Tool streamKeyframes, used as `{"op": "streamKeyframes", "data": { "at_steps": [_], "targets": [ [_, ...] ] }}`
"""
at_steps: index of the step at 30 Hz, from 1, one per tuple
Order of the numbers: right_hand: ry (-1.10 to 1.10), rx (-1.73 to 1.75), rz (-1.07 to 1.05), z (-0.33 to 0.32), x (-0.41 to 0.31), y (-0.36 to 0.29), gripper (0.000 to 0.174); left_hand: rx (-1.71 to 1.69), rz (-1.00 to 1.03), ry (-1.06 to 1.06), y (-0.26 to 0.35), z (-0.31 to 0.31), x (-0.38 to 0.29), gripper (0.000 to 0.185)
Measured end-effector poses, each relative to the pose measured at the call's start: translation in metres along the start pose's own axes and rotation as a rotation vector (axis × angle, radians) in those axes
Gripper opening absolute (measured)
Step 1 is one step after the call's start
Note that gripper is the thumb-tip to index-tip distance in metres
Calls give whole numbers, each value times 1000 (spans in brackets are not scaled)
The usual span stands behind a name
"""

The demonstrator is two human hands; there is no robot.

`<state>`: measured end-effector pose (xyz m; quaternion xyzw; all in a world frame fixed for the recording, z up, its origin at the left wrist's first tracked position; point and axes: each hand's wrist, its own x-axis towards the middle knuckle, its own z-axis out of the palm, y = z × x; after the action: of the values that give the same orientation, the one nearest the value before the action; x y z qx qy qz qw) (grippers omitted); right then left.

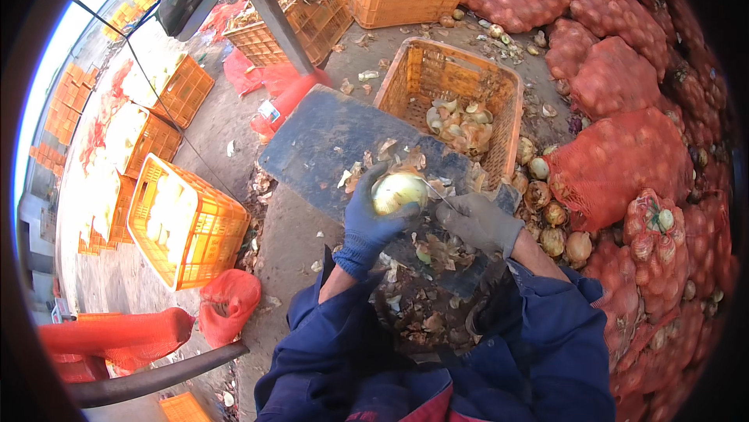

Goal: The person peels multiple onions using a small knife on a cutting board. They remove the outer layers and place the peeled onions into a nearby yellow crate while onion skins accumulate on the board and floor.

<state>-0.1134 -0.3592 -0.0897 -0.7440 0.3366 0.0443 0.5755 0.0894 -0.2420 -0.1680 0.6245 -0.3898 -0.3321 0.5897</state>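
My left hand (374, 211), in a blue knit glove, grips a large pale peeled onion (400, 192) over the dark board (333, 147). My right hand (477, 220), in a grey glove, holds a small knife (437, 192) by its handle, which the fingers hide. The thin blade points at the onion's right side. Brown papery onion skins (439, 255) lie on the board around both hands. Just beyond the board, an orange plastic crate (515, 123) holds peelings. Several unpeeled onions (553, 214) lie to the right of my right hand.
Red mesh sacks of onions (626, 159) are piled along the right. An orange crate of pale onions (216, 246) stands at left, with more filled crates behind it. A slanting post (272, 12) rises beyond the board. Red mesh bags (229, 305) and a curved bar (158, 376) are at lower left.
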Motion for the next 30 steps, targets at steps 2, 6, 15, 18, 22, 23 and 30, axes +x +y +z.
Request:
{"op": "streamKeyframes", "data": {
  "at_steps": [2, 6, 15, 18, 22, 23, 30],
  "targets": [
    [-69, 166, 159, -3, -1, -7, 34, -26, -29, -16, 2, -2, -1, 93],
    [262, -198, -167, 20, 17, 27, 38, 24, -10, -68, 6, -1, 3, 96],
    [155, 255, 200, 2, 4, -10, 39, -416, -125, -149, 31, 0, -6, 98],
    [264, 81, -15, 2, 0, -4, 36, -407, -136, -132, 41, -2, -9, 95],
    [203, -237, -410, 4, -8, 3, 34, -336, -130, -102, 32, -7, -8, 95],
    [183, -304, -481, 5, -9, 3, 34, -301, -107, -92, 28, -8, -8, 95],
    [118, -401, -304, 0, -6, 11, 36, 56, 80, -83, 23, -6, -9, 102]
  ]
}}
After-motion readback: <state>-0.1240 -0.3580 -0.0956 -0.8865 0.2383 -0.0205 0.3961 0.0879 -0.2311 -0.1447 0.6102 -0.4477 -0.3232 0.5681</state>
